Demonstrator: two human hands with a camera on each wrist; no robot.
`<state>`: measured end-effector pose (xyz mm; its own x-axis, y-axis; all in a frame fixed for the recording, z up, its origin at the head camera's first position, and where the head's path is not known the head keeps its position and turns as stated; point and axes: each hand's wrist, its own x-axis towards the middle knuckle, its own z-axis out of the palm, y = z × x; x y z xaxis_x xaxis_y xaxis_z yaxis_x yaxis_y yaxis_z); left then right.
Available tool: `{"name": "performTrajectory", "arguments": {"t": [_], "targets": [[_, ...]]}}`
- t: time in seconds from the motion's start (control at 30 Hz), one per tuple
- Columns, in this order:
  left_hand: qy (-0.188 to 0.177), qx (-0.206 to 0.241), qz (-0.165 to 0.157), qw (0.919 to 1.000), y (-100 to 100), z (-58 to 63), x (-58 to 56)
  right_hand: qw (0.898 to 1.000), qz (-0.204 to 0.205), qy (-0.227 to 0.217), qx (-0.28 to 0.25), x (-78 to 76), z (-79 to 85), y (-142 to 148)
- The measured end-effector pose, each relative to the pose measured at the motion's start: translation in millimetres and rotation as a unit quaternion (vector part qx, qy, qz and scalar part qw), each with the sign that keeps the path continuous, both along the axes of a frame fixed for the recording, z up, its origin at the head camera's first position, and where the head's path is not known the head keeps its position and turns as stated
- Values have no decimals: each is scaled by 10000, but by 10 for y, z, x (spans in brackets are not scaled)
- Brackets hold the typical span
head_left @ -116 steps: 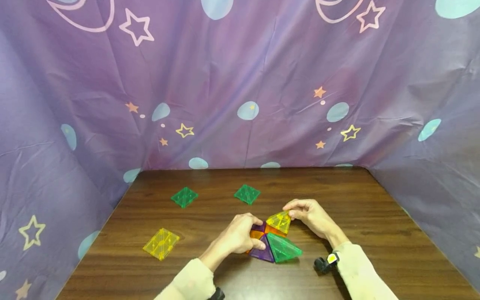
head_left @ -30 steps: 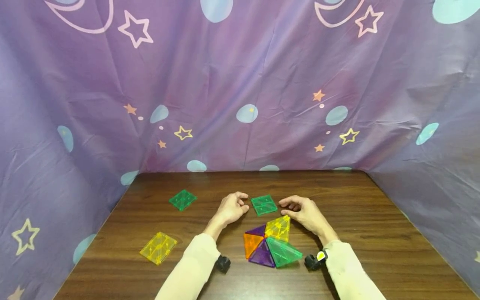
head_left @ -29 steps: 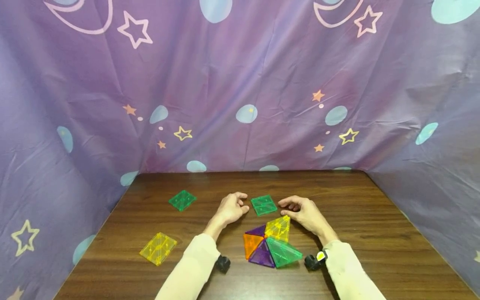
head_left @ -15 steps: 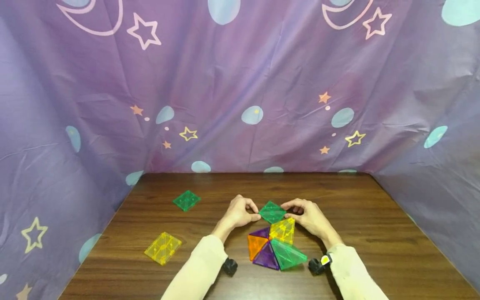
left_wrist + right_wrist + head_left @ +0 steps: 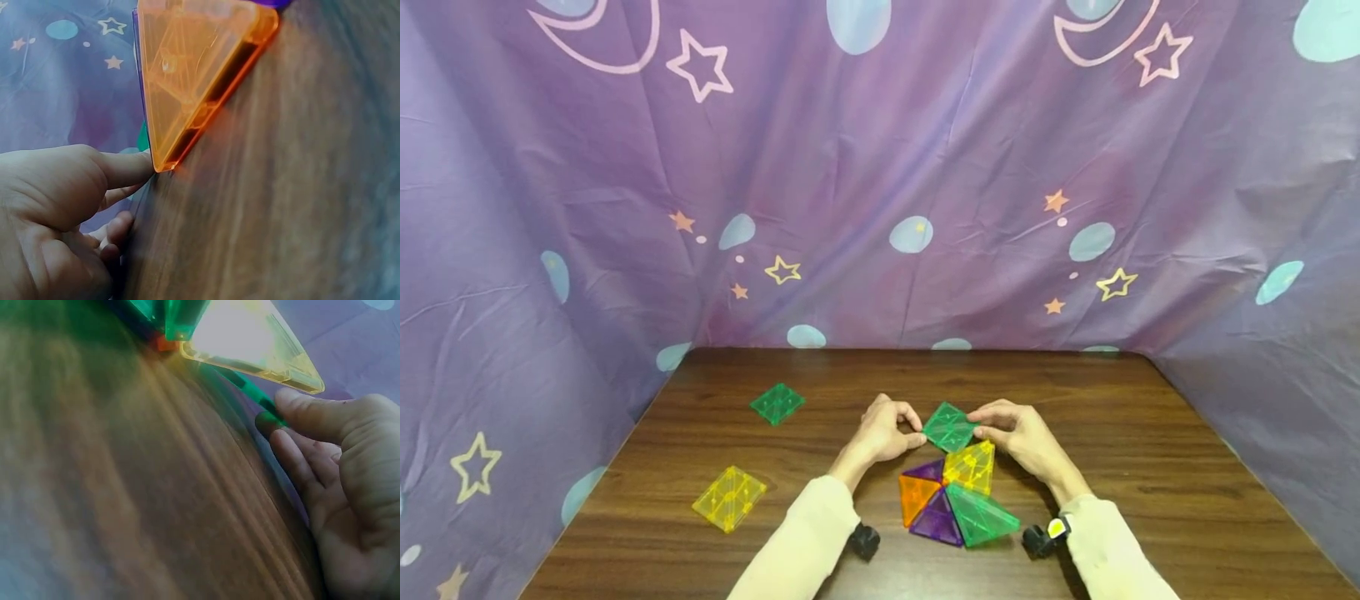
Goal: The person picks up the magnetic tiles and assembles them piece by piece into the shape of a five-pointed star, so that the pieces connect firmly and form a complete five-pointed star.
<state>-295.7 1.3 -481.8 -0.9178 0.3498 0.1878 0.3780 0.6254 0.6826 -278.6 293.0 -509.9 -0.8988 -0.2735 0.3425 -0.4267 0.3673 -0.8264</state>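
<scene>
A see-through green square magnetic tile (image 5: 950,427) lies between my hands in the head view, just behind a ring of raised tiles. My left hand (image 5: 886,429) pinches its left corner with thumb and forefinger. My right hand (image 5: 1021,435) grips the right corner; in the right wrist view the thumb and a fingertip close on the tile's green edge (image 5: 247,387). The ring has a yellow triangle tile (image 5: 972,467), a green triangle tile (image 5: 981,517), purple triangle tiles (image 5: 937,521) and an orange triangle tile (image 5: 917,498), which partly hides the left fingertips in the left wrist view.
Another green square tile (image 5: 778,403) lies flat at the back left of the brown wooden table (image 5: 1150,500). Nearer the front left is a yellow square tile (image 5: 729,498). A purple patterned cloth (image 5: 850,167) hangs behind and at both sides.
Both hands left the ring, where the right held the yellow triangle, and went to the green square. They took hold of its corners; it has turned and come closer to the ring.
</scene>
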Motion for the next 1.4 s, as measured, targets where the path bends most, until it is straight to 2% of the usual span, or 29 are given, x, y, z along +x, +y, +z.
{"name": "performTrajectory", "arguments": {"t": [0.17,0.27,0.37,0.5,0.6,0.67,0.87,0.93,1.07,1.2,1.3,1.4], "targets": [[-79,126,61,9999,44,-29,2,9988,-475,-30,127,36,20,-28],[-7,217,-8,9998,69,-30,-2,9956,-819,-356,-273,53,43,-69],[-6,226,-77,9997,73,-41,4,9892,-966,-785,-777,64,45,-120],[-328,524,-259,9978,58,-47,22,9844,-950,-1079,-1020,91,39,-175],[-656,1021,-435,9917,53,-31,28,9830,-1047,-1075,-1055,115,41,-186],[-827,1330,-410,9868,55,-32,28,9831,-1100,-1026,-1041,126,44,-180],[-933,1982,121,9756,57,-72,22,9860,-943,-1083,-842,125,24,-165],[-955,2188,206,9709,57,-77,9,9875,-883,-1051,-781,117,20,-165],[-920,2461,201,9647,44,-67,-34,9909,-796,-852,-674,76,20,-163],[-932,2666,117,9592,10,-57,-70,9892,-765,-895,-873,57,24,-167],[-1031,2753,94,9558,-17,-67,-78,9831,-911,-1059,-1179,118,33,-170],[-1104,2754,108,9549,-40,-78,-74,9789,-1170,-1064,-1293,255,40,-153]]}}
